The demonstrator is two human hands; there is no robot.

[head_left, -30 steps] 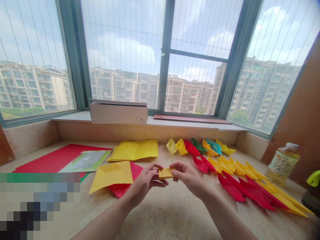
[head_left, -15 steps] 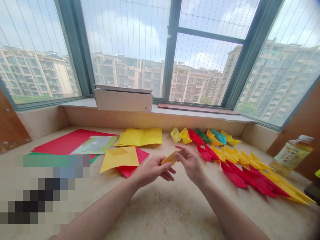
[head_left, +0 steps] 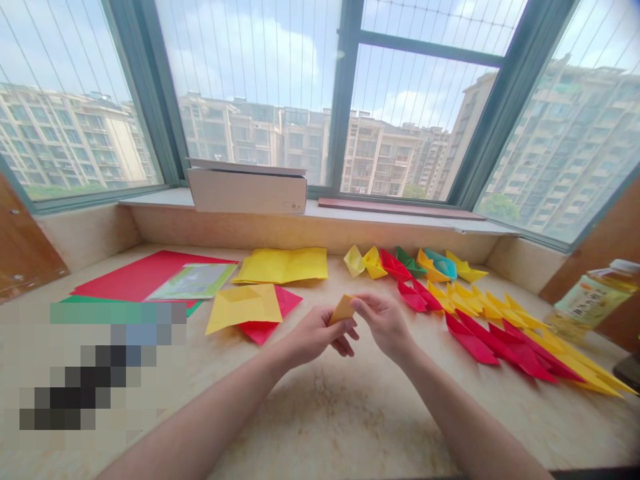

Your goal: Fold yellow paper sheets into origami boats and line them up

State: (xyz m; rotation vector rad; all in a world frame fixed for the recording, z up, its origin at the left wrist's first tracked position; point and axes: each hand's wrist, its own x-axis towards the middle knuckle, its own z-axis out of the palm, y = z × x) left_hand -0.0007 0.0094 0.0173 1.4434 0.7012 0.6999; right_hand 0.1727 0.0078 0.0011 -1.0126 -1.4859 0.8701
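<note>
The folded yellow paper (head_left: 342, 310) sits between the two hands above the counter (head_left: 320, 427), its lower end hidden by the left hand (head_left: 320, 333) and its upper end partly covered by the right thumb; the inner folds are too small to make out. The left thumb and fingers are clamped on the paper — the right hand (head_left: 384, 321) pinches its upper corner, though how its fingers sit behind cannot be told. The paper's long axis slants, upper end leaning right and away from the person. A pixelated patch (head_left: 100, 367) masks the lower left, and the right border cuts off the bottle (head_left: 595, 297). Room opens between the forearms; yellow sheet (head_left: 245, 307) lies near the left hand, red paper boats (head_left: 510, 347) well apart on the right.
</note>
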